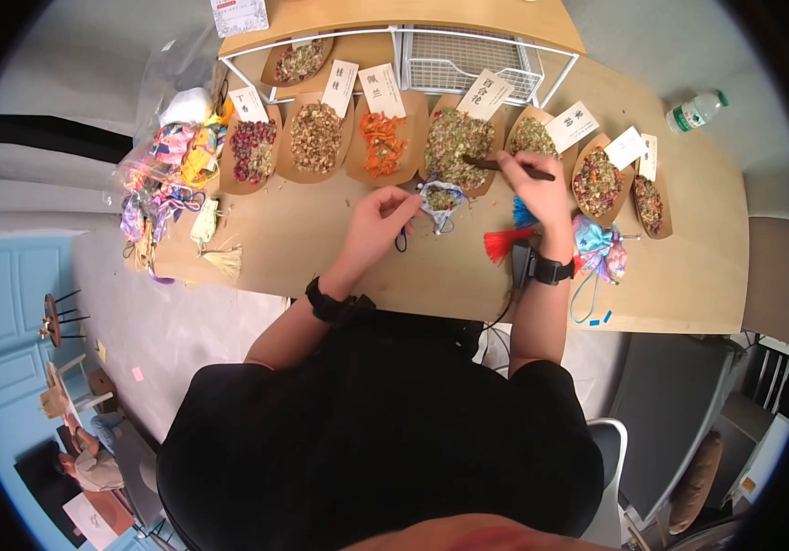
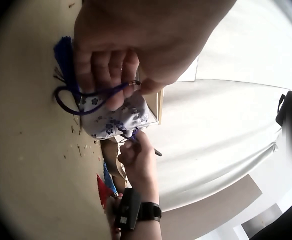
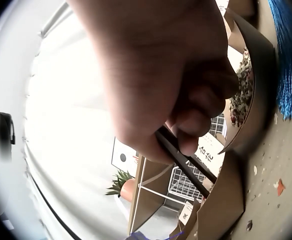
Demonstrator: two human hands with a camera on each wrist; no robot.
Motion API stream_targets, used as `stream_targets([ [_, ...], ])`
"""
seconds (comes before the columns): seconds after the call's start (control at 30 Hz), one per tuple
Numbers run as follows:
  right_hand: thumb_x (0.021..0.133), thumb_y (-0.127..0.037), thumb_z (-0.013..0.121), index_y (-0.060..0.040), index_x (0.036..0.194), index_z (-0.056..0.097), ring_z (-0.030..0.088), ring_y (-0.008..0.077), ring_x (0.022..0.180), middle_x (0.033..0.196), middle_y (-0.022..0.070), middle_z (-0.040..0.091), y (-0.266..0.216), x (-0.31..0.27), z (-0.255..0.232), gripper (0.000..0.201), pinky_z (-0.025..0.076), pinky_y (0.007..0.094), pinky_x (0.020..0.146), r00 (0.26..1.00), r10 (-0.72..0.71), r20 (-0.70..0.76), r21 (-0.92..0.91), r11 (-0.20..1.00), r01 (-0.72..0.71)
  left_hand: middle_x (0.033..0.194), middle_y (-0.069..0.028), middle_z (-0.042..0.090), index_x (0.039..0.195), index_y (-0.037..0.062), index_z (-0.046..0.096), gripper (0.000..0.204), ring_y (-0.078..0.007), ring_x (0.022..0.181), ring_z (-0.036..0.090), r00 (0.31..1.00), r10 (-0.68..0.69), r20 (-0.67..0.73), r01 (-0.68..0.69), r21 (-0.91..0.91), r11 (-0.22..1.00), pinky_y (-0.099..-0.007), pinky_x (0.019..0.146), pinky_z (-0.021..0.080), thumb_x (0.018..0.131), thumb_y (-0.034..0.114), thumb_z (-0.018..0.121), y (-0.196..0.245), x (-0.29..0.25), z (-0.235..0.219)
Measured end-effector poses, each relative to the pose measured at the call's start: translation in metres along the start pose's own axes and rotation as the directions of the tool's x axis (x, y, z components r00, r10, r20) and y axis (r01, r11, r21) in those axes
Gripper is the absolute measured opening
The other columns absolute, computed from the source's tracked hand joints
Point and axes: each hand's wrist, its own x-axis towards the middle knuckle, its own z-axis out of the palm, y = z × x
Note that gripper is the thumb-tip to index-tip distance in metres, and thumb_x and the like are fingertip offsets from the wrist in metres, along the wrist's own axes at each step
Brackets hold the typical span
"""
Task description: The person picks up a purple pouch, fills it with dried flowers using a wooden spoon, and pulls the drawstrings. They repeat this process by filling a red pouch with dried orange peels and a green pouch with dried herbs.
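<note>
A small white pouch with blue flowers stands with its mouth up, dried herbs inside it. My left hand pinches its rim and cord from the left; in the left wrist view the fingers of the left hand lie against the pouch, a blue cord looping beside them. My right hand grips a dark slim tool, whose tip reaches into the greenish herbs of a brown tray. The right wrist view shows the right hand curled round the dark tool.
Labelled brown trays of dried flowers and orange pieces line the table's back. Colourful pouches lie left, a blue pouch right. Red and blue tassels lie near my right wrist. A bottle is at back right.
</note>
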Motion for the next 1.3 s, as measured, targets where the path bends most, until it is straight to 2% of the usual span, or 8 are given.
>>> stream_targets([
  [0.4, 0.086, -0.022, 0.071, 0.0002, 0.067, 0.060, 0.040, 0.0102, 0.049, 0.051, 0.0048, 0.047, -0.005, -0.002, 0.012, 0.031, 0.033, 0.0303, 0.047, 0.996, -0.033, 0.078, -0.017, 0.999, 0.035, 0.085, -0.0026, 0.067, 0.100, 0.0010, 0.063, 0.014, -0.0077, 0.072, 0.059, 0.986, 0.130, 0.104, -0.118, -0.110, 0.987, -0.0231, 0.067, 0.048, 0.099, 0.015, 0.059, -0.031, 0.011, -0.002],
  [0.63, 0.092, -0.014, 0.066, -0.0043, 0.064, 0.060, 0.040, 0.0026, 0.054, 0.059, -0.0052, 0.051, -0.009, -0.004, -0.003, 0.031, 0.028, 0.0227, 0.049, 0.998, -0.003, 0.065, 0.396, 0.918, -0.023, 0.082, -0.0018, 0.066, 0.097, 0.0009, 0.064, 0.015, -0.0075, 0.072, 0.058, 0.990, 0.115, 0.079, -0.106, -0.105, 0.989, -0.0228, 0.067, 0.047, 0.099, 0.015, 0.060, -0.030, 0.010, -0.004],
  [0.83, 0.091, -0.014, 0.066, -0.0031, 0.063, 0.060, 0.040, 0.0021, 0.054, 0.059, -0.0046, 0.053, -0.012, -0.010, -0.005, 0.030, 0.028, 0.0228, 0.050, 0.960, -0.128, 0.249, 0.393, 0.919, 0.020, 0.080, -0.0014, 0.065, 0.097, 0.0010, 0.064, 0.015, -0.0067, 0.073, 0.058, 0.991, 0.113, 0.068, -0.104, -0.125, 0.987, -0.0220, 0.068, 0.046, 0.098, 0.016, 0.061, -0.027, 0.009, -0.003],
  [0.93, 0.091, -0.016, 0.067, -0.0029, 0.062, 0.060, 0.041, 0.0022, 0.055, 0.058, -0.0050, 0.053, -0.009, -0.008, -0.008, 0.032, 0.029, 0.0228, 0.052, 0.953, -0.134, 0.271, 0.396, 0.918, 0.016, 0.080, -0.0013, 0.065, 0.097, 0.0012, 0.064, 0.015, -0.0066, 0.073, 0.058, 0.991, 0.110, 0.071, -0.099, -0.140, 0.985, -0.0220, 0.068, 0.046, 0.098, 0.016, 0.062, -0.027, 0.009, -0.004],
  [0.97, 0.091, -0.018, 0.067, -0.0030, 0.061, 0.060, 0.041, 0.0029, 0.055, 0.057, -0.0052, 0.052, -0.001, -0.007, -0.007, 0.034, 0.030, 0.0232, 0.052, 0.973, -0.043, 0.226, 0.456, 0.888, -0.066, 0.080, -0.0013, 0.065, 0.096, 0.0012, 0.064, 0.015, -0.0066, 0.073, 0.058, 0.990, 0.118, 0.076, -0.107, -0.138, 0.985, -0.0220, 0.068, 0.046, 0.098, 0.016, 0.062, -0.027, 0.009, -0.004],
  [1.07, 0.091, -0.020, 0.067, -0.0041, 0.063, 0.063, 0.039, 0.0033, 0.053, 0.056, -0.0058, 0.052, -0.004, -0.004, -0.009, 0.033, 0.029, 0.0240, 0.050, 1.000, 0.030, -0.006, 0.368, 0.930, -0.026, 0.080, -0.0013, 0.065, 0.096, 0.0011, 0.065, 0.017, -0.0065, 0.072, 0.058, 0.985, 0.133, 0.113, -0.119, -0.124, 0.985, -0.0221, 0.067, 0.046, 0.098, 0.018, 0.062, -0.031, 0.011, -0.004],
  [1.2, 0.090, -0.026, 0.069, -0.0003, 0.069, 0.068, 0.044, 0.0068, 0.049, 0.050, 0.0026, 0.051, -0.007, -0.001, -0.007, 0.033, 0.034, 0.0278, 0.048, 0.981, 0.043, -0.191, -0.112, 0.992, -0.066, 0.079, -0.0012, 0.065, 0.096, 0.0009, 0.065, 0.019, -0.0065, 0.072, 0.058, 0.979, 0.101, 0.179, -0.090, -0.068, 0.994, -0.0222, 0.066, 0.046, 0.099, 0.019, 0.061, -0.023, 0.015, -0.009],
  [1.3, 0.088, -0.028, 0.070, 0.0008, 0.073, 0.069, 0.045, 0.0091, 0.049, 0.050, 0.0053, 0.052, -0.003, -0.001, 0.003, 0.033, 0.037, 0.0289, 0.049, 0.993, 0.018, -0.120, -0.099, 0.995, -0.030, 0.079, -0.0013, 0.065, 0.096, 0.0007, 0.065, 0.020, -0.0063, 0.072, 0.058, 0.966, 0.065, 0.249, -0.065, -0.009, 0.998, -0.0223, 0.066, 0.046, 0.099, 0.020, 0.061, -0.021, 0.020, -0.014],
])
